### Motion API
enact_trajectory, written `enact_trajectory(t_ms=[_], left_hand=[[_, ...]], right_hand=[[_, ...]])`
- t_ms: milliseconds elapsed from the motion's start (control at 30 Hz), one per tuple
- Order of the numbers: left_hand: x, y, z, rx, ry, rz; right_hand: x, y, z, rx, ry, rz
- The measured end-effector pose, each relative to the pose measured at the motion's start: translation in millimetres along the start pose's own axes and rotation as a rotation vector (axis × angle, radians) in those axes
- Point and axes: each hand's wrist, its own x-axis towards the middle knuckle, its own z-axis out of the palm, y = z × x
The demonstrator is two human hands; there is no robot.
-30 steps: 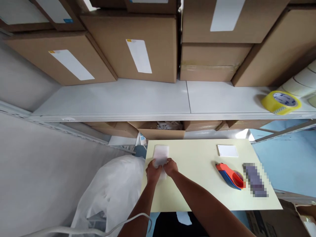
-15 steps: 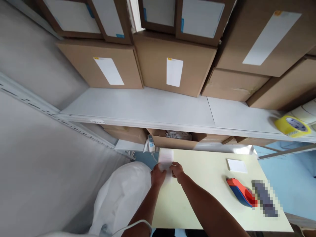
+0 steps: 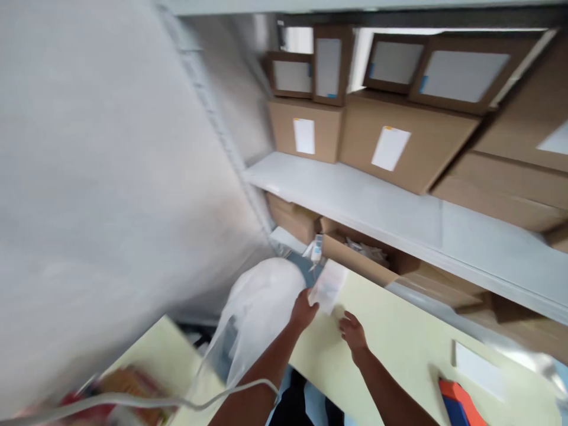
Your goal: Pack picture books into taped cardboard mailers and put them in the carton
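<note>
A flat whitish packet [image 3: 329,285], blurred and with faint printing, lies near the left end of the cream table [image 3: 377,331]. At its near left edge my left hand [image 3: 305,310] is closed on it with fingers and thumb. Just right of the packet, my right hand [image 3: 354,332] has its fingers curled. A small pale roundish thing [image 3: 339,312] shows at the right fingertips, too smeared to name. To the left of the table, close by my left forearm, stands a bulging white plastic bag [image 3: 261,293].
Cardboard boxes [image 3: 408,139] line the grey shelf [image 3: 355,183] ahead. Below are an open carton [image 3: 355,260] and more boxes. A red-and-blue tape dispenser [image 3: 459,402] and a white flat box [image 3: 479,370] lie right. A white cable [image 3: 199,405] crosses my left arm.
My view has swung left, bringing a second table surface into sight at lower left. My right hand has come away from the packet, while my left stays on it.
</note>
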Motion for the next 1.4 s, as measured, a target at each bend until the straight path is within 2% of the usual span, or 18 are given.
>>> enact_trajectory(t_ms=[100,167,267,367,500,700,800,933,1133,1267,1400], left_hand=[[-63.0,-21.2,5.9,-0.08,0.018,-0.118],[-104.7,-33.9,14.6,-0.144,0.018,-0.187],[-159.5,-46.7,27.3,-0.256,0.039,-0.25],[-204.6,-54.5,30.1,-0.389,0.102,-0.266],[-264.0,-72.4,10.1,-0.568,0.235,-0.268],[-387.2,-127.5,-51.1,-0.766,0.529,-0.387],[-457.3,-162.2,-82.6,-0.841,0.707,-0.466],[-545.5,-218.4,-115.4,-0.937,0.915,-0.561],[-661.5,-334.5,-152.6,-1.081,1.228,-0.699],[-728.2,-413.3,-171.1,-1.188,1.507,-0.806],[-766.8,-463.0,-174.7,-1.335,1.687,-0.806]], right_hand=[[-22.9,33.1,-36.2,-0.065,-0.004,0.084],[-32.8,48.7,-50.4,-0.043,-0.047,0.13],[-49.5,57.3,-50.9,-0.064,-0.161,0.196],[-73.5,54.2,-34.6,-0.141,-0.307,0.213],[-112.1,53.7,-10.0,-0.234,-0.496,0.222],[-172.5,83.5,15.6,-0.387,-0.738,0.295],[-207.6,105.7,30.0,-0.443,-0.828,0.332],[-259.8,141.5,55.9,-0.489,-0.885,0.377],[-345.6,220.9,99.1,-0.611,-0.92,0.41],[-408.0,281.1,124.2,-0.733,-0.978,0.436],[-467.5,327.1,158.8,-0.875,-1.076,0.402]])
